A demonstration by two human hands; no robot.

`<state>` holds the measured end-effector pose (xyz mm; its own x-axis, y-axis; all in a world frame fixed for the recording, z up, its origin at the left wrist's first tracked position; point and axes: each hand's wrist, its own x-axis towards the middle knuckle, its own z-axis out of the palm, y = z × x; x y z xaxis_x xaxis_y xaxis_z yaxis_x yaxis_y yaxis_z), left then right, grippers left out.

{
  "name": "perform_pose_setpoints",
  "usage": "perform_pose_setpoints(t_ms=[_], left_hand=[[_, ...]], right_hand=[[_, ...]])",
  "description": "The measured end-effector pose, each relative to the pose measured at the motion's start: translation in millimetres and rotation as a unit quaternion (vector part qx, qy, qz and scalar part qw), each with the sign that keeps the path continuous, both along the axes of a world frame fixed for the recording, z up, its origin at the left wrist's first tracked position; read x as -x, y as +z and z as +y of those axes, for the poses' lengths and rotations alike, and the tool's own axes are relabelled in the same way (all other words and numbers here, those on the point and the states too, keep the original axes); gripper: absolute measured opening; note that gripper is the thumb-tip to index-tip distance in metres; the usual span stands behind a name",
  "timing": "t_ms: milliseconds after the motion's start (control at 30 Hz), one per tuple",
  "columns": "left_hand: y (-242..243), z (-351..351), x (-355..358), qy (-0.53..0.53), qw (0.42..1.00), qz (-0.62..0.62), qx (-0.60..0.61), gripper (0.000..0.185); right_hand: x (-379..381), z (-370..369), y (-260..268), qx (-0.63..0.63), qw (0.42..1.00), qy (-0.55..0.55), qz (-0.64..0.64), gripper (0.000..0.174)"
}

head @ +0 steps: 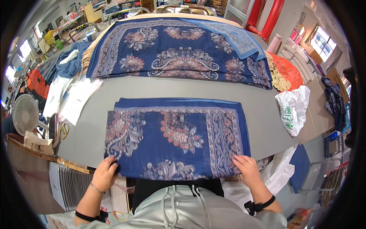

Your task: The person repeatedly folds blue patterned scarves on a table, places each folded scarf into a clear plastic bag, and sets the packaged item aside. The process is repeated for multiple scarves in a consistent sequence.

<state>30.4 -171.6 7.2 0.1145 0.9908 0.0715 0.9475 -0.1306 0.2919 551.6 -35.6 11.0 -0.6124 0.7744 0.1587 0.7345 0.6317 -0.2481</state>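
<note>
A folded navy scarf (177,134) with a paisley pattern and a striped floral border lies before me on the grey table (274,120). Its near edge reaches the table's front. My left hand (105,171) grips the near left corner, thumb and fingers pinched on the cloth. At the near right side, my right hand (247,169) has its fingers on top of the border; its thumb is hidden. Farther back, a wide stack of matching navy paisley cloths (186,51) is spread across the table. Over its right back corner lies a lighter blue cloth piece (243,43).
Left are white plastic bags (77,100), yellow-handled scissors (64,131), a white fan (26,110) and an orange plastic crate (38,83). To the right lie a white plastic bag (293,110) with writing and a red plastic bag (286,71). A blue chair (300,169) stands lower right.
</note>
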Motion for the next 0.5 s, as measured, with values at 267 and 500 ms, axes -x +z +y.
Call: perform_pose_setpoints(t_ms=[267, 500], left_hand=[[17, 96, 51, 0.236, 0.937, -0.163, -0.2, 0.02], [-33, 182, 25, 0.148, 0.962, -0.015, -0.229, 0.035]], right_hand=[[38, 107, 17, -0.059, 0.961, -0.224, 0.149, 0.011], [119, 150, -5, -0.151, 0.944, -0.288, -0.055, 0.04]])
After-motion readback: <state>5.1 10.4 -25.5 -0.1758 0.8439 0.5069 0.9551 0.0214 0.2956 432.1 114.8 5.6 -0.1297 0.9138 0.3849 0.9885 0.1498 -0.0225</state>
